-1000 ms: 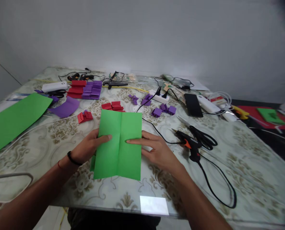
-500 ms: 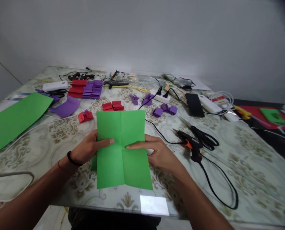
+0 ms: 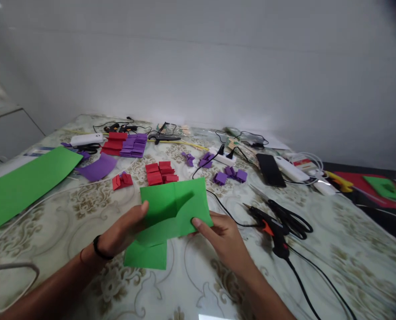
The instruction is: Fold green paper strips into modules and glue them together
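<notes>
A creased sheet of green paper (image 3: pixel 184 218) is tilted in front of me above the table, a shadow across its face. My right hand (image 3: pixel 223 238) pinches its lower right corner, thumb on top. At the sheet's left edge is my left hand (image 3: pixel 128 229), thumb raised along the edge and fingers partly hidden behind the paper. Under the held sheet, a second green paper piece (image 3: pixel 148 258) lies on the table, partly covered. Just beyond are folded red paper pieces (image 3: pixel 154 174) and a single red folded piece (image 3: pixel 122 181).
On the right lie a glue gun (image 3: pixel 271 229), scissors (image 3: pixel 289 218) and a black phone (image 3: pixel 270 170). Purple folded pieces (image 3: pixel 220 178) sit near a white power strip (image 3: pixel 224 158). A long green sheet (image 3: pixel 31 186) and a purple sheet (image 3: pixel 98 168) occupy the left.
The green sheet went from upright and tall to a shorter, tilted shape, uncovering the green piece beneath and more red pieces. My right thumb now presses its corner. The view tipped upward.
</notes>
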### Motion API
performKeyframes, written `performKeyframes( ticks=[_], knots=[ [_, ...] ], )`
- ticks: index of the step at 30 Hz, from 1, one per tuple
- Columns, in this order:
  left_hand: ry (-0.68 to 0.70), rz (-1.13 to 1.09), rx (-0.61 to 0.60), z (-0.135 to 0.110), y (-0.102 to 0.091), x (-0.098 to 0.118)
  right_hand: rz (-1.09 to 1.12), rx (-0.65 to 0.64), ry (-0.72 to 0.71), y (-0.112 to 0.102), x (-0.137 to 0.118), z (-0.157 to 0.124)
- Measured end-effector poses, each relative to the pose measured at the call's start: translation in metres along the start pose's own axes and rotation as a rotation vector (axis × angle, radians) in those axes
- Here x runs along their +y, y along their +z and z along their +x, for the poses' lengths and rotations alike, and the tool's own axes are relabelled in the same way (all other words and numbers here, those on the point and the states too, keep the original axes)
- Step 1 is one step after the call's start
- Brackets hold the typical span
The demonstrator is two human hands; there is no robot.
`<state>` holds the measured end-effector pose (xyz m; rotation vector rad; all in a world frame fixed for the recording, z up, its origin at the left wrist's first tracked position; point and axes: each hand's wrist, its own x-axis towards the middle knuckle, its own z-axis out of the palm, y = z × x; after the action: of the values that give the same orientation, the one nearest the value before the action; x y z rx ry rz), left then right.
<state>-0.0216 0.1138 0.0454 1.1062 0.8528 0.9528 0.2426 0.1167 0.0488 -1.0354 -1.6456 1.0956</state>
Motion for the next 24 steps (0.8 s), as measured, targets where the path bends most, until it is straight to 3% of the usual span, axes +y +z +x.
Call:
performKeyframes(
  ticks=[4, 6, 10, 14, 16, 18, 21, 24],
  knots=[
    [0.154, -0.171, -0.137, 0.004, 0.000, 0.001, -0.016, 0.054, 0.129, 0.001, 0.002, 0.000],
    [0.185, -0.131, -0.088, 0.005, 0.001, 0.005, -0.021, 0.060, 0.161, 0.000, 0.002, 0.000],
    [0.087, 0.096, 0.124, 0.007, 0.006, 0.014, 0.020, 0.043, 0.204, 0.001, 0.002, 0.001],
    [0.091, 0.218, 0.237, 0.009, 0.009, 0.014, 0.263, 0.138, 0.211, 0.009, 0.004, 0.002],
    [0.105, 0.245, 0.270, 0.010, 0.010, 0.013, 0.443, 0.185, 0.203, 0.014, 0.007, 0.003],
    [0.110, 0.255, 0.293, 0.010, 0.012, 0.012, 0.565, 0.151, 0.231, 0.019, 0.011, 0.002],
    [0.081, 0.283, 0.290, 0.007, 0.015, 0.010, 0.615, 0.011, 0.328, 0.027, 0.015, -0.001],
    [0.012, 0.360, 0.240, 0.003, 0.018, 0.008, 0.610, 0.001, 0.384, 0.032, 0.014, -0.005]
  ],
)
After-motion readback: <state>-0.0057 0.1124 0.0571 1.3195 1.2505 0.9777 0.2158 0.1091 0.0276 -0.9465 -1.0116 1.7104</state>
